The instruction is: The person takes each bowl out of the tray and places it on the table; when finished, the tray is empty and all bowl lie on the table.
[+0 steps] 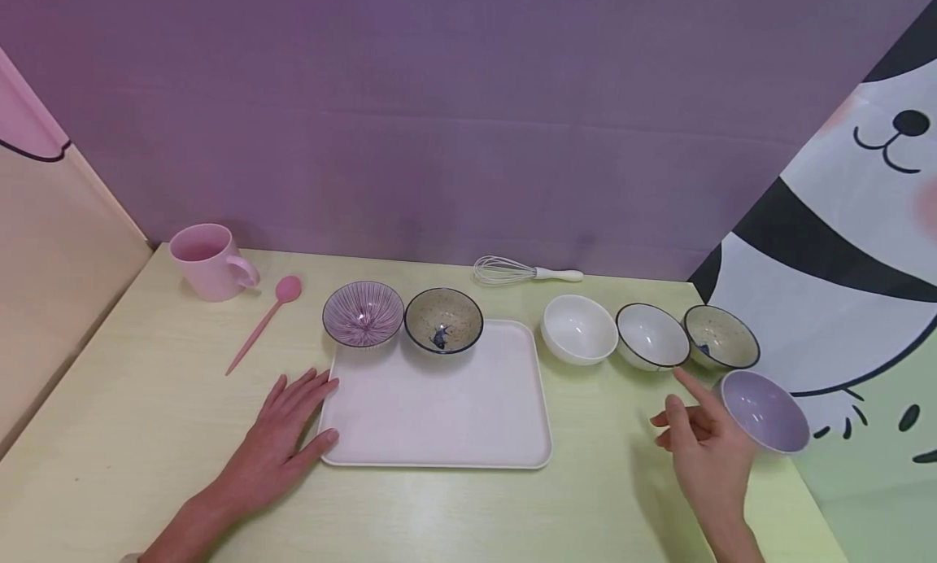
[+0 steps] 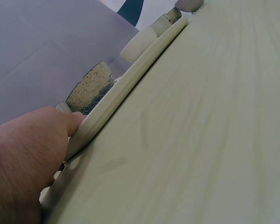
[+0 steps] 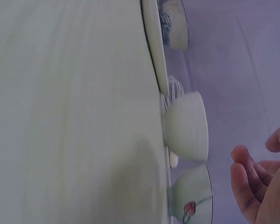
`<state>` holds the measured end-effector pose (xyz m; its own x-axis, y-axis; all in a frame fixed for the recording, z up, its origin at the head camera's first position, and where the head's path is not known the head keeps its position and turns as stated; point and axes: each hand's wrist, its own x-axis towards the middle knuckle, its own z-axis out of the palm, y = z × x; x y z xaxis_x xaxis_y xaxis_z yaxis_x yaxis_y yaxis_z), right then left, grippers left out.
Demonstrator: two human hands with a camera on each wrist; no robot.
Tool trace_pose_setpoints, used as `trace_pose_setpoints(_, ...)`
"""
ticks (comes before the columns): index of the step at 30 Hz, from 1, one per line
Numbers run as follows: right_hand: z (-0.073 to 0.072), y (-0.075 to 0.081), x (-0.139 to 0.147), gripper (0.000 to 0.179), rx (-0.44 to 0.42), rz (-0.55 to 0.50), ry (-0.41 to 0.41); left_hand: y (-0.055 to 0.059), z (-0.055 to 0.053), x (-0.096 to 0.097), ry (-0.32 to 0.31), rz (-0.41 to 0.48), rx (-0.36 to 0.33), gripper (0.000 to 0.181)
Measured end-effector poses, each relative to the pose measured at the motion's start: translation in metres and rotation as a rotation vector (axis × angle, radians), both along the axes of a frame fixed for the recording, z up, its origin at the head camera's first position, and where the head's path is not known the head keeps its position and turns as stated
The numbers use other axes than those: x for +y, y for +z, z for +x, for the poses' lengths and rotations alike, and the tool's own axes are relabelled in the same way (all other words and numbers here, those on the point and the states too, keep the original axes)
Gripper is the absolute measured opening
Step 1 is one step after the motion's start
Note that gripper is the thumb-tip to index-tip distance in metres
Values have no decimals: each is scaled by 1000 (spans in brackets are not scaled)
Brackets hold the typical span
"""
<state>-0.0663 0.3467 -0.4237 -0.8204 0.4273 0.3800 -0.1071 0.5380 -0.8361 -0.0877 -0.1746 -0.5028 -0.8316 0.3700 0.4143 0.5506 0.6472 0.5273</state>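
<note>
My left hand (image 1: 281, 437) lies at the left edge of a white rectangular tray (image 1: 439, 416), fingers spread, fingertips and thumb on the rim. At the tray's back stand a purple-striped bowl (image 1: 363, 314) and a speckled beige bowl (image 1: 443, 321) with a blue motif. Over the table at the right, my right hand (image 1: 710, 457) holds nothing, its index finger extended and the others loosely bent. That fingertip overlaps the front rim of a dark-rimmed white bowl (image 1: 653, 338) in the head view. Just right of this hand sits a lilac bowl (image 1: 765, 412).
A plain white bowl (image 1: 580, 330) and a second speckled bowl (image 1: 721, 337) flank the dark-rimmed one. Behind the tray lies a white whisk (image 1: 523, 272). A pink mug (image 1: 211, 262) and pink spoon (image 1: 265, 323) are at the left. A purple backdrop (image 1: 439, 140) rises behind.
</note>
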Motion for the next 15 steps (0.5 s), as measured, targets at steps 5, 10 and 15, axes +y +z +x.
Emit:
trace_pose_setpoints(5,-7,1,-20,38,-11,50,66,0,-1,0,-2,3,-1,63)
trace_pose_setpoints(10,-14,0,-40,38,-26,47,130,0,0,0,1,4,4,63)
trace_pose_setpoints(15,-21,-2,-59,39,-13,49,200,0,0,0,1,1,-3,63)
